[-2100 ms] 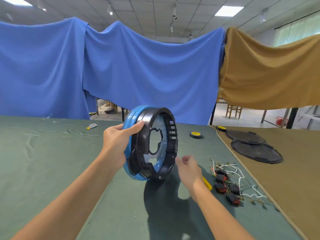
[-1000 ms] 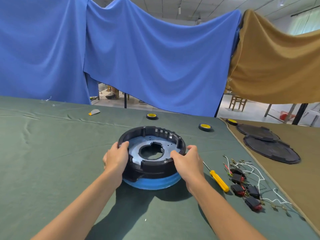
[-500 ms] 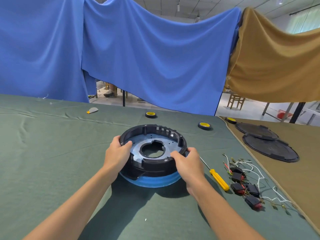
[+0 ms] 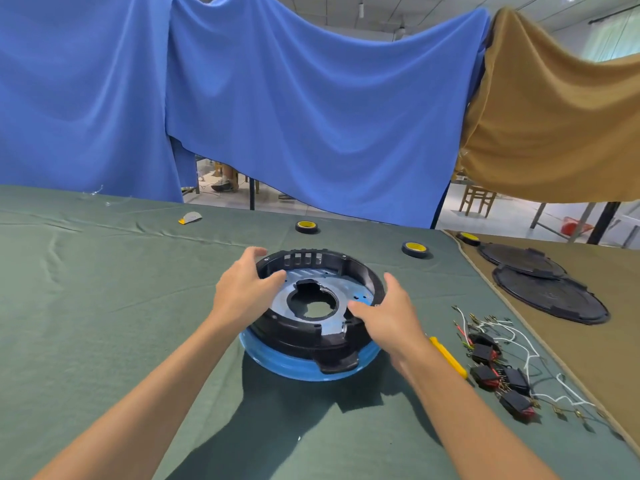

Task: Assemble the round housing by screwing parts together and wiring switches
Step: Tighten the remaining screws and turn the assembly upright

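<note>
Black plastic round housing point(image 4: 301, 336) lies flat on the bench point(image 4: 104, 306), open side up, probably so the inside is reachable. Left hand point(image 4: 242, 289) and right hand point(image 4: 388, 317) flank its rim, fingers spread, gripping nothing. Switches point(image 4: 498, 372) and screwdriver point(image 4: 450, 358) sit handy on the right.

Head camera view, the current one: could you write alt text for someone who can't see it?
A round black-and-blue housing lies flat on a green table cover, with the left hand and right hand spread open over its opposite sides. A yellow screwdriver and wired switches lie to its right.
</note>
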Available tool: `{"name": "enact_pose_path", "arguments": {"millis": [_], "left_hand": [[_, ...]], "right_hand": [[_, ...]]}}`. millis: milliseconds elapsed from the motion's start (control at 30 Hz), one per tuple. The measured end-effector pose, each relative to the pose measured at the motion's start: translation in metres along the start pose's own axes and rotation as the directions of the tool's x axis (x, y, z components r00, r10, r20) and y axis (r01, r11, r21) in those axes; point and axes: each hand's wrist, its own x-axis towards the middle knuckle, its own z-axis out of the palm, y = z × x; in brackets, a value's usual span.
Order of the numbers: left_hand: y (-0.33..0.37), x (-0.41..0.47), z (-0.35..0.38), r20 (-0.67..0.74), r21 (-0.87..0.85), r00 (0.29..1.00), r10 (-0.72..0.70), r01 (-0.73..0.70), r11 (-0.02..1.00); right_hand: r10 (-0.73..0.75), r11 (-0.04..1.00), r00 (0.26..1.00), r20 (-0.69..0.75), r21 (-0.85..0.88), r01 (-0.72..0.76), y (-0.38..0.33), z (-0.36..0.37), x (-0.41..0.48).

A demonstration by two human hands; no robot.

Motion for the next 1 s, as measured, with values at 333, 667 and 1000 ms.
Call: {"name": "enact_pose_path", "arguments": {"millis": [333,667,1000], "left_hand": [[0.005,0.0,-0.017,-0.082,0.407,0.99,0.114,-0.072,0.911],[0.014,-0.024,0.007,0.651,0.46,0.726,0.222,-0.61,0.645],[0.029,-0.046,0.02,0.538,0.542,0.82,0.194,-0.513,0.665]], "right_hand": [[0.013,0.943,0.997,-0.078,-0.331,-0.038,0.003,-0.008,0.011],[-0.083,0.987,0.969,0.234,-0.116,0.112,-0.004,-0.03,0.031],[-0.052,0.974,0.99,-0.134,-0.226,0.02,0.012,-0.001,0.005]]}}
